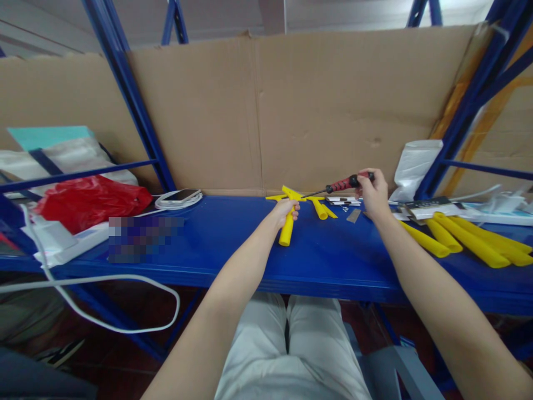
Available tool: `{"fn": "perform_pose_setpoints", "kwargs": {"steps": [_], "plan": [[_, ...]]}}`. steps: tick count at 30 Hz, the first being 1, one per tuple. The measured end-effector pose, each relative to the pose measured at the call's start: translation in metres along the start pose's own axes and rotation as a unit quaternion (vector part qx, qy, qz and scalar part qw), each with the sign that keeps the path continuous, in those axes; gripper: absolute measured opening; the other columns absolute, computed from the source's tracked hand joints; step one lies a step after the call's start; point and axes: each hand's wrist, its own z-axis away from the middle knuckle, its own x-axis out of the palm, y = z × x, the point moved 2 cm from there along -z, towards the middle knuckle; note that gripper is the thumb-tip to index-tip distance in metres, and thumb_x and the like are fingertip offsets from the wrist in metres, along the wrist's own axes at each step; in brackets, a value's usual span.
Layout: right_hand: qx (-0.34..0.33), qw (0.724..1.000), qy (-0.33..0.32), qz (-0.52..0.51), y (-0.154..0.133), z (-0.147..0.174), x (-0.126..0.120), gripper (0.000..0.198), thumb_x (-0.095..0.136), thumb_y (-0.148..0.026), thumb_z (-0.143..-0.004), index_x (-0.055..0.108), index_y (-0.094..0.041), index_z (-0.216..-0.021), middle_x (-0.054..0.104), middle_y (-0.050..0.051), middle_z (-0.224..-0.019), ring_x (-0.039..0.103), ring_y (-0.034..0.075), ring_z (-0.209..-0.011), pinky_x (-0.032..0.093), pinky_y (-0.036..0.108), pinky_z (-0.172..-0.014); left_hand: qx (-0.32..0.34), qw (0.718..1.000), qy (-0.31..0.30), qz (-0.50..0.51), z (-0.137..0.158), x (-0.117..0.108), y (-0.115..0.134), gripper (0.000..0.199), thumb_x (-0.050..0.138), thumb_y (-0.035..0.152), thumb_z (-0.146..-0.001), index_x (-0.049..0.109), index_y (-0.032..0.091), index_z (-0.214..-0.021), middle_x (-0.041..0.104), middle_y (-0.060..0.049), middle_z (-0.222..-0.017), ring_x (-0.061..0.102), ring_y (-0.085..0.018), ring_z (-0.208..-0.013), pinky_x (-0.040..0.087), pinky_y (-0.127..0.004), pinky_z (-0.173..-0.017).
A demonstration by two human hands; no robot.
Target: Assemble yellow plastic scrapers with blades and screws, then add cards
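My left hand is closed around a yellow T-shaped plastic handle, its crosspiece pointing away from me above the blue table. In my right hand is a screwdriver with a red and black grip. Its shaft slants down to the left, and the tip is at or close to the crosspiece; contact is too small to make out. Just beyond lies another yellow T-shaped handle. A small flat metal plate and some tiny pieces rest between the hands.
Several yellow handles lie at the right by a white packet. On the left are a phone on a coiled white cable, a red plastic bag and a power strip. A cardboard panel stands behind the table.
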Motion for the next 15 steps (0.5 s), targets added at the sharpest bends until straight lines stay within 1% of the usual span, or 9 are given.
{"fn": "perform_pose_setpoints", "kwargs": {"steps": [3,5,7,10,12,15], "plan": [[-0.048,0.998,-0.013,0.045,-0.0034,0.0036,-0.0016,0.024,0.054,-0.035,-0.074,0.052,-0.021,-0.094,0.053,0.001,-0.076,0.051,0.013,-0.060,0.043,0.027,-0.054,0.001,1.000,0.007,-0.012,-0.0016,-0.0003,-0.0014,0.018,0.039,0.003,-0.080,0.038,0.018,-0.072,0.038,0.008,-0.047,0.030,-0.002,-0.031,0.022,-0.015,-0.034],[-0.068,0.995,-0.020,0.065,-0.0040,0.0051,-0.0020,0.029,0.056,-0.037,-0.075,0.052,-0.020,-0.098,0.054,0.003,-0.079,0.053,0.014,-0.066,0.044,0.028,-0.058,0.002,1.000,0.014,-0.021,-0.0020,-0.0002,-0.0022,0.017,0.039,0.003,-0.081,0.038,0.018,-0.072,0.038,0.009,-0.047,0.030,-0.002,-0.030,0.021,-0.015,-0.035],[-0.080,0.994,-0.029,0.069,-0.0033,0.0054,-0.0013,0.034,0.058,-0.039,-0.075,0.052,-0.020,-0.102,0.054,0.003,-0.081,0.054,0.014,-0.068,0.044,0.028,-0.059,0.002,0.999,0.021,-0.032,-0.0021,-0.0001,-0.0027,0.017,0.039,0.003,-0.081,0.039,0.018,-0.073,0.038,0.009,-0.047,0.030,-0.002,-0.031,0.021,-0.015,-0.036],[-0.103,0.993,-0.034,0.035,-0.0009,0.0035,0.0011,0.038,0.061,-0.044,-0.073,0.051,-0.022,-0.102,0.053,0.001,-0.079,0.053,0.013,-0.066,0.044,0.027,-0.057,0.003,0.999,0.029,-0.044,-0.0019,-0.0002,-0.0027,0.018,0.039,0.003,-0.081,0.039,0.018,-0.073,0.038,0.009,-0.047,0.030,-0.002,-0.031,0.021,-0.015,-0.036],[-0.108,0.994,-0.029,0.000,0.0009,0.0017,0.0028,0.040,0.063,-0.046,-0.071,0.050,-0.022,-0.100,0.051,0.000,-0.075,0.052,0.013,-0.062,0.043,0.026,-0.053,0.002,0.998,0.032,-0.049,-0.0015,-0.0004,-0.0024,0.018,0.039,0.003,-0.081,0.038,0.018,-0.073,0.037,0.009,-0.047,0.030,-0.002,-0.031,0.021,-0.015,-0.036],[-0.070,0.996,-0.028,-0.041,0.0037,-0.0004,0.0053,0.040,0.064,-0.049,-0.070,0.050,-0.023,-0.097,0.047,-0.003,-0.065,0.045,0.011,-0.049,0.037,0.026,-0.044,0.004,0.998,0.031,-0.056,-0.0002,0.0000,-0.0015,0.018,0.038,0.003,-0.081,0.038,0.018,-0.073,0.038,0.009,-0.046,0.030,-0.002,-0.031,0.022,-0.015,-0.036]]}}
